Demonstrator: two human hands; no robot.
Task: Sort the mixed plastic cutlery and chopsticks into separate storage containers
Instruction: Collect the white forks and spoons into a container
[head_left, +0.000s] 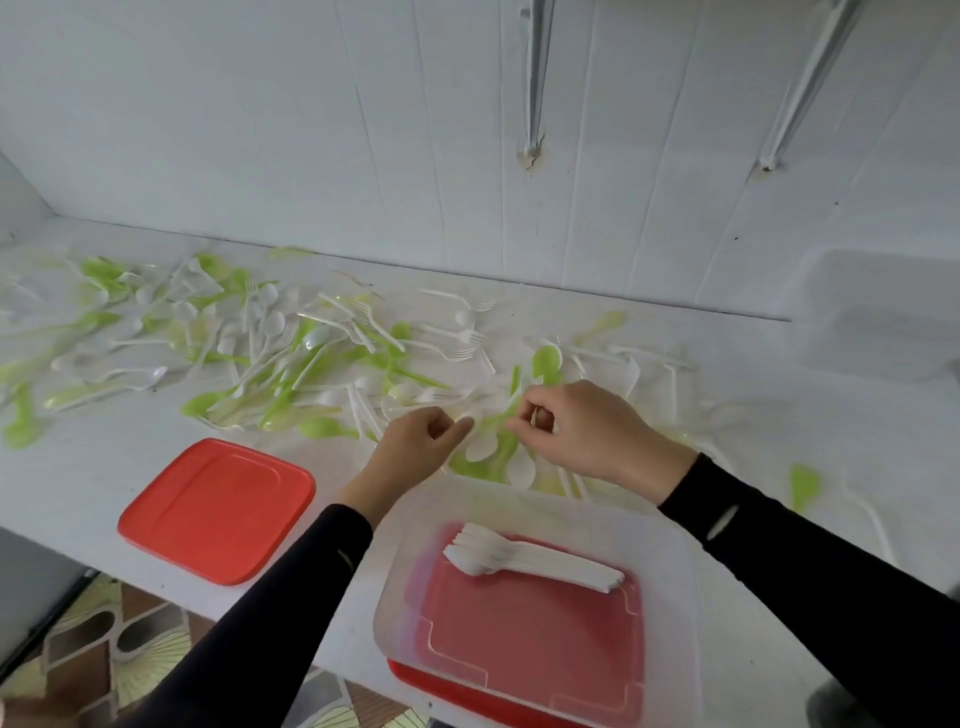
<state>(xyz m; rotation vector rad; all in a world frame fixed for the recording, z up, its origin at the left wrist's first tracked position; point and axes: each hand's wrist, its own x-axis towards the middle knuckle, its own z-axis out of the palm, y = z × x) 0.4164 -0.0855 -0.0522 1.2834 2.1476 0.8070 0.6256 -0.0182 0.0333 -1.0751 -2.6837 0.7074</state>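
A mixed pile of green and white plastic cutlery (291, 353) lies spread along the white counter. In front of it stands a clear plastic container (400, 597) holding a neat stack of white forks (530, 561). My right hand (587, 431) hovers over the pile just beyond the container, thumb and fingertips pinching a thin white cutlery piece. My left hand (415, 447) is close beside it with curled fingers, thumb and forefinger nearly meeting. Blur hides whether it holds anything. White spoons (483, 447) and green pieces lie between the two hands.
A loose red lid (218, 509) lies flat at front left. The clear container sits on another red lid (415, 680) near the counter's front edge. A second clear container (883, 312) stands at the far right by the wall. Patterned floor shows below at left.
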